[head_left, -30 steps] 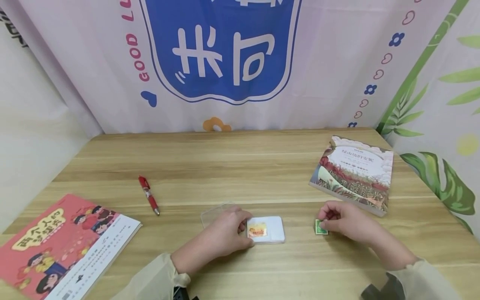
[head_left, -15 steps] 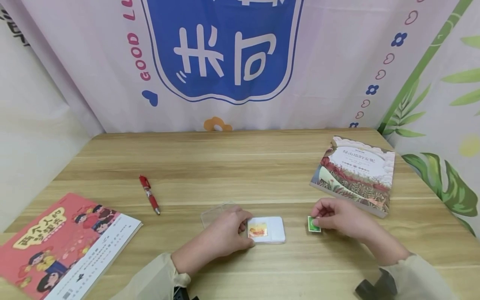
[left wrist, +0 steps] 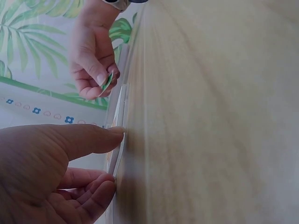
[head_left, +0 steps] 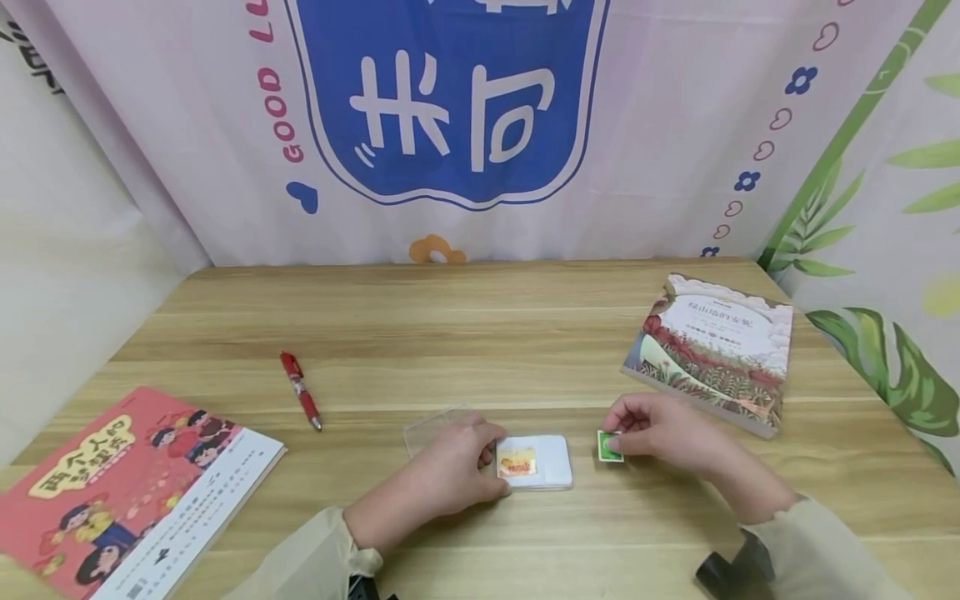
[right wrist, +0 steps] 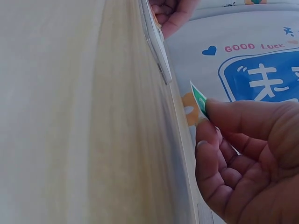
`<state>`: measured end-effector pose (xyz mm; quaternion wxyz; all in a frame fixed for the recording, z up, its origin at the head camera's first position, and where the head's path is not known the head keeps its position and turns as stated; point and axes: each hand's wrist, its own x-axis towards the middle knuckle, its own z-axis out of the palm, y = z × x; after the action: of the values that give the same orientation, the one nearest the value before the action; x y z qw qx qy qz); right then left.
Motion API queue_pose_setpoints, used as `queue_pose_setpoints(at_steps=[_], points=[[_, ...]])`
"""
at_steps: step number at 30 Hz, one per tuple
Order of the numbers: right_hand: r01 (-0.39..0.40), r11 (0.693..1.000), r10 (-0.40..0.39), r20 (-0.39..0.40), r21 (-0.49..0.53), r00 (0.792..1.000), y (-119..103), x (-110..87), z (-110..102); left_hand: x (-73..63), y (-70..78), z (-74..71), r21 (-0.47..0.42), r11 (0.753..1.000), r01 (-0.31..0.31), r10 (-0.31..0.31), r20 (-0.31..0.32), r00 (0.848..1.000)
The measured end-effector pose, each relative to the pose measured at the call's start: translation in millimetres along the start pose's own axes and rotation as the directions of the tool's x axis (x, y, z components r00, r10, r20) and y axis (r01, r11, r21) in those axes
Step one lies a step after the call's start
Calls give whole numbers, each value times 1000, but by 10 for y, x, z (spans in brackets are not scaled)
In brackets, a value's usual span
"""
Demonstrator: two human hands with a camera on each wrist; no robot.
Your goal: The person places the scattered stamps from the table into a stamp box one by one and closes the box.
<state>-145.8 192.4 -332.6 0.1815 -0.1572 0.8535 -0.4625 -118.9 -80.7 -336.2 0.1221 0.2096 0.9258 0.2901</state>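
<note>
A small white booklet (head_left: 557,457) with rounded corners lies on the table, an orange-and-yellow stamp (head_left: 517,461) on its left half. My left hand (head_left: 461,462) grips the booklet's left end, thumb at the near edge and fingers at the far one. A clear plastic flap (head_left: 431,423) shows partly behind that hand. To the right of the booklet, my right hand (head_left: 660,433) pinches a small green stamp (head_left: 608,447) with a white border between thumb and index finger. In the right wrist view the green stamp (right wrist: 200,99) is tilted and raised off the wood.
A red pen (head_left: 302,390) lies left of centre on the wooden table (head_left: 450,333). A pink picture book (head_left: 112,492) is at the near left, and another illustrated book (head_left: 708,350) at the right. A printed curtain (head_left: 637,167) hangs behind the table's far edge.
My right hand has moved left with the green stamp, bringing it nearer the booklet. The left hand keeps its place on the booklet's left end.
</note>
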Motion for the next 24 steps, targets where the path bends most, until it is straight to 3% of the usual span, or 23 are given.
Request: queue_pose_setpoints(at_steps=[9,24], points=[[26,998,-29,50,66,998,-58,106,98,-4,-4,-1,0,1000,0,0,0,1000],[53,997,-59,96,60,994,-166,237,231,0,-9,1,17,1000,-10,10,-13,1000]])
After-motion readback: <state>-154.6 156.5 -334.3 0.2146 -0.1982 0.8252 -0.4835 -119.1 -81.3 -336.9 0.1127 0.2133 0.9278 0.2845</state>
